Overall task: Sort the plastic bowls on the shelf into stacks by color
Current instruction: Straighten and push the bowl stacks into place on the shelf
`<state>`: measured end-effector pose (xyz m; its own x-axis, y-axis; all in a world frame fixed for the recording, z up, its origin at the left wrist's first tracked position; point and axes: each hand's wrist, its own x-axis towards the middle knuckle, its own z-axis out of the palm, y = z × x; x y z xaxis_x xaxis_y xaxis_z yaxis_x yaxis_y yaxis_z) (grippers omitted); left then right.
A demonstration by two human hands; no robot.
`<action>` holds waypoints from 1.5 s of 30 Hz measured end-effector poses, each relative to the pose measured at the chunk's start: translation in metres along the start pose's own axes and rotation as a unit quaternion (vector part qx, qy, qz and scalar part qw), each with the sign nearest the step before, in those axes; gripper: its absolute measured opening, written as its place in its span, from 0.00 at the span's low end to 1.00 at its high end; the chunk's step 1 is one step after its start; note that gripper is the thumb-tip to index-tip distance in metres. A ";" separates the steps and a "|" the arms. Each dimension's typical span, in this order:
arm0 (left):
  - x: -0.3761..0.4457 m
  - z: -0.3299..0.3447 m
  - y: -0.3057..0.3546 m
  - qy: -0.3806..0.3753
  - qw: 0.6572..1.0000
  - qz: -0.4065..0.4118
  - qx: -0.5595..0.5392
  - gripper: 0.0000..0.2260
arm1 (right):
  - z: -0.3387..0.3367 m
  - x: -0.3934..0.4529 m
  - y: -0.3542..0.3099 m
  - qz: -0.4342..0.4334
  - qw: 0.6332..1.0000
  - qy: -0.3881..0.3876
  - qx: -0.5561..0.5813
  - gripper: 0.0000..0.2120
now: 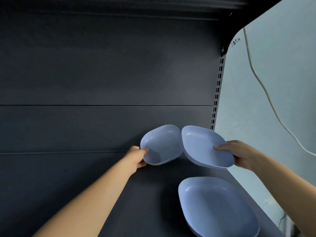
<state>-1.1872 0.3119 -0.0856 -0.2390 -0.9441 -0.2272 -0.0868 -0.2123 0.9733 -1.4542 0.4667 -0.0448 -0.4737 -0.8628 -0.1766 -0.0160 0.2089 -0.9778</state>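
Dark grey metal shelf (pixel 85 168), seen from above and in front. Three pale blue, rounded-square plastic bowls are in view, all toward the shelf's right end.

Left hand (pixel 136 157) pinches the left rim of one pale blue bowl (pixel 162 145), thumb inside the rim, fingers under it. This left-held bowl is tilted with its opening toward the camera; whether its far edge touches the shelf, I cannot tell.

Right hand (pixel 237 153) grips the right rim of a second pale blue bowl (pixel 203 147), thumb laid on the inner face, fingers curled beneath. This right-held bowl is tilted too, and lifted off the shelf near its right edge. The two held bowls' rims meet or nearly meet between the hands.

Third pale blue bowl (pixel 217 206) rests near the shelf's front right corner (there may be more than one nested there; a second rim line seems to show at its lower edge).

Judgement: rim pinches keep each bowl's hollow free, so that one can drop into another. All being one colour, both held bowls probably belong on the front bowl as a single stack.

Pale wall (pixel 273 100) with a thin white cable (pixel 266 93) lies beyond the shelf's right edge.
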 end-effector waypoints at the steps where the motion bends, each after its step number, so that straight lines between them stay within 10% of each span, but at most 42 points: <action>1: -0.002 -0.009 0.000 0.010 1.000 -0.003 -0.016 0.06 | 0.010 0.000 -0.004 -0.005 1.000 -0.003 0.006 0.09; 15: -0.060 -0.205 0.014 0.123 0.975 0.083 -0.166 0.12 | 0.188 -0.053 -0.059 -0.077 0.996 -0.037 -0.007 0.06; 45: -0.233 -0.816 -0.011 0.433 0.868 0.181 -0.162 0.07 | 0.834 -0.245 -0.103 -0.165 0.961 -0.219 0.045 0.12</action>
<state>-0.3416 0.3281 -0.0175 0.6342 -0.7702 0.0679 0.1517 0.2101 0.9658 -0.6022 0.2726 0.0048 -0.0396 -0.9901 0.1344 -0.0158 -0.1339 -0.9909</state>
